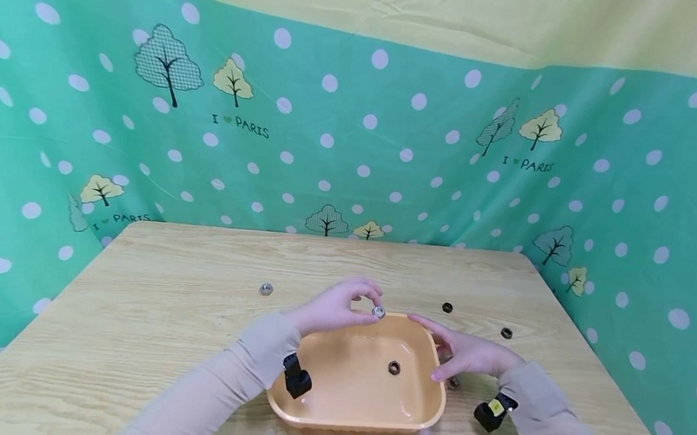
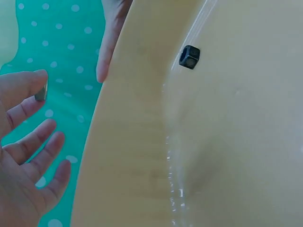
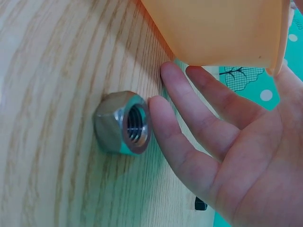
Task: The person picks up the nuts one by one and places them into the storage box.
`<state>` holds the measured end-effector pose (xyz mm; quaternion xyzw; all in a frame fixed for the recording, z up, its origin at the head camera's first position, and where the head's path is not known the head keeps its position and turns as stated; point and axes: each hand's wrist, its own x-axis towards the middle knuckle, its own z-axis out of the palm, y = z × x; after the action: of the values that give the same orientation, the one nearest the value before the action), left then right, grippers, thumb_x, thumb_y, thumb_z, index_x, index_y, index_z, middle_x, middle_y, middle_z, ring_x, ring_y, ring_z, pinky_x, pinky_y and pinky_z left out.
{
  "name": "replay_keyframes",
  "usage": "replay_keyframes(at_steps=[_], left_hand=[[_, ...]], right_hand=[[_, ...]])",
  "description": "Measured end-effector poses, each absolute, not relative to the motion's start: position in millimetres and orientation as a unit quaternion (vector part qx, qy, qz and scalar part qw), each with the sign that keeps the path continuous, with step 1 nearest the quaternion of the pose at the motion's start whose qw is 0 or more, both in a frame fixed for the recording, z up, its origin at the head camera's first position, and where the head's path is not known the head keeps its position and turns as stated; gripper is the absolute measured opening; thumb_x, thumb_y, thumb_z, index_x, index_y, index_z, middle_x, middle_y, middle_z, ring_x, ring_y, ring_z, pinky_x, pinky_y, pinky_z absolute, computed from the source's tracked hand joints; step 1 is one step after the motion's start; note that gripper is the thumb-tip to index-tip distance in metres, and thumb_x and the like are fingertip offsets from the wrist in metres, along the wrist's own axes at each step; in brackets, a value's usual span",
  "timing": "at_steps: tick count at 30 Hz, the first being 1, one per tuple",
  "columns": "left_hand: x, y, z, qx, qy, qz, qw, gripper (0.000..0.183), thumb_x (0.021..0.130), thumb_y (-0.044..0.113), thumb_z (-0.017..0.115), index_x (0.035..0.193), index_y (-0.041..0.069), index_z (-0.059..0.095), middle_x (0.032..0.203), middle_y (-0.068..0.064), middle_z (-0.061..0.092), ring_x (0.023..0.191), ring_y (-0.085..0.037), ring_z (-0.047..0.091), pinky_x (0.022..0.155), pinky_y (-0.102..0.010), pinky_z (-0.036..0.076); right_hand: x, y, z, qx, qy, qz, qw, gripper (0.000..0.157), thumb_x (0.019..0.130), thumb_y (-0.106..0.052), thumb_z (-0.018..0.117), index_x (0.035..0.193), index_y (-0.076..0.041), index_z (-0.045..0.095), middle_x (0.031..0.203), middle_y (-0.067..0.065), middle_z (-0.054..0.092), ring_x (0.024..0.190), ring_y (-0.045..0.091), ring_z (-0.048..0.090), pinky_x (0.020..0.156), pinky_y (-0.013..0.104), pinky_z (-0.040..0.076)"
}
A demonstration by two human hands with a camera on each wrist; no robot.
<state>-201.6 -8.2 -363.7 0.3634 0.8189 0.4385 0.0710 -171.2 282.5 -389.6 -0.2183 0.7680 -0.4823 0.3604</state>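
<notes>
Grip of left hand [image 1: 336, 305] pinching silver nut [image 1: 378, 312] near tray [image 1: 343, 379]; right hand [image 1: 466, 351] spread wide against tray's side.

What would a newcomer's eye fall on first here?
Probably the peach-orange rectangular plastic basin at the near side of the pale wooden table, with one dark hexagonal metal nut inside. Next, the silver hexagonal metal nut pinched in the left hand, by the basin's far rim in the head view. Behind the table, a green fabric backdrop with pale dots and printed trees draws attention.

Green dotted cloth [image 1: 331, 122] hangs behind a pale wood-grain table [image 1: 154, 305]
</notes>
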Motion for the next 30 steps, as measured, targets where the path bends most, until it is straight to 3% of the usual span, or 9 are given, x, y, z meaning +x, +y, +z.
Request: replay_keyframes(at_steps=[8, 13, 22, 30], left_hand=[[-201, -4, -371, 0.365, 0.804, 0.460, 0.092, 0.015, 0.085, 0.013, 0.069, 0.099, 0.008, 0.065, 0.117, -0.009, 0.062, 0.109, -0.021, 0.057, 0.099, -0.039, 0.047], [-199, -5, -371, 0.369, 0.804, 0.456, 0.095, 0.016, 0.086, 0.013, 0.069, 0.100, 0.007, 0.065, 0.117, -0.012, 0.062, 0.107, -0.022, 0.058, 0.100, -0.038, 0.047], [-200, -3, -378, 0.393, 0.795, 0.444, 0.124, 0.019, 0.087, 0.011, 0.067, 0.104, 0.006, 0.065, 0.111, -0.007, 0.066, 0.105, -0.015, 0.061, 0.097, -0.022, 0.047], [-201, -4, -380, 0.426, 0.803, 0.398, 0.123, 0.024, 0.087, 0.013, 0.066, 0.108, 0.003, 0.064, 0.105, -0.004, 0.067, 0.101, -0.012, 0.061, 0.095, -0.021, 0.048]], right_hand=[[-170, 283, -390, -0.219, 0.764, -0.484, 0.365, 0.102, 0.081, -0.015, 0.074, 0.153, -0.018, 0.003, 0.150, 0.029, 0.022, 0.123, 0.038, 0.046, 0.095, 0.038, 0.048], [-170, 283, -389, -0.215, 0.767, -0.482, 0.365, 0.101, 0.081, -0.015, 0.074, 0.153, -0.018, 0.004, 0.150, 0.028, 0.022, 0.121, 0.036, 0.047, 0.094, 0.037, 0.048], [-171, 282, -390, -0.218, 0.767, -0.480, 0.367, 0.101, 0.081, -0.017, 0.074, 0.153, -0.020, 0.004, 0.151, 0.027, 0.022, 0.124, 0.038, 0.045, 0.095, 0.037, 0.049], [-171, 283, -391, -0.219, 0.763, -0.486, 0.366, 0.101, 0.081, -0.015, 0.074, 0.153, -0.020, 0.004, 0.150, 0.028, 0.023, 0.123, 0.038, 0.047, 0.094, 0.038, 0.050]])
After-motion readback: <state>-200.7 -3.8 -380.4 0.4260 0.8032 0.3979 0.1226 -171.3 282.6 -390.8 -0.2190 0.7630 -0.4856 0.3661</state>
